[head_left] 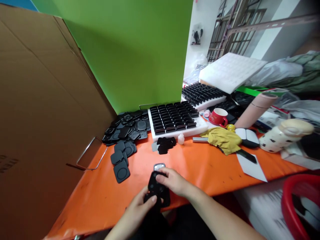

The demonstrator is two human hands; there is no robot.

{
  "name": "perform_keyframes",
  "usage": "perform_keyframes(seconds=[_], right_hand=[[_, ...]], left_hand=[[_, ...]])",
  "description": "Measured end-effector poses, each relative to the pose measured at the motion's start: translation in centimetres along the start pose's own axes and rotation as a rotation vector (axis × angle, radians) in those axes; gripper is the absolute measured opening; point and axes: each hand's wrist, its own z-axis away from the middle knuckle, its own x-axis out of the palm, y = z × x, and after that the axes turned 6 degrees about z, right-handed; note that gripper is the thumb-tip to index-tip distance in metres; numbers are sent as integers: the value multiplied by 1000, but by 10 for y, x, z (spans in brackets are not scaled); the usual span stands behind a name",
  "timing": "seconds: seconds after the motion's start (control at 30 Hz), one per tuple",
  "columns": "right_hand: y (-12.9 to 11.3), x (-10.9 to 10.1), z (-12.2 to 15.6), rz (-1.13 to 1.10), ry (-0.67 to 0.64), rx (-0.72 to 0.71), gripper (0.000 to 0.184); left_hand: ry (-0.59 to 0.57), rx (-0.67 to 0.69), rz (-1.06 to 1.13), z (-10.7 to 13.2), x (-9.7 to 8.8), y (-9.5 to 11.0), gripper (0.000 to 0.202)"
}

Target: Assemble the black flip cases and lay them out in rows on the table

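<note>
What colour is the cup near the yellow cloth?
The cup is red outside and white inside; the head view shows it best.

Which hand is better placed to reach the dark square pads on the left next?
Probably the left hand: it is nearer the dark square pads, on their side, while the right hand sits farther across. Both hands hold black pieces, so the left would need freeing first.

Two hands, one mug, one cloth
</note>
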Motion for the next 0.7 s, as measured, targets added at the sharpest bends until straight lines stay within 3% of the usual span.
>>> perform_keyframes(seconds=[0.07,0.17,0.27,0.37,0.43,0.53,0.6,0.7], right_hand=[[-7,0,0,65,-54,7,21],[-15,-1,3,235,18,-29,19],[-20,-2,6,308,39,-69,19],[-24,-11,10,215,6,-67,19],[-24,-26,13,102,-47,-40,21],[-19,-61,11,89,-107,27,28],[-12,-82,7,259,-90,61,30],[-3,-97,0,612,89,47,28]], left_hand=[[-19,-49,194,4,13,-3,39],[21,-83,320,5,23,-5,43],[35,-60,309,3,30,-8,46],[80,21,154,-1,28,-8,48],[246,94,-96,-5,15,-5,47],[598,130,-400,-18,-22,5,51],[770,98,-503,-30,-50,11,63],[863,13,-612,-45,-80,11,81]])
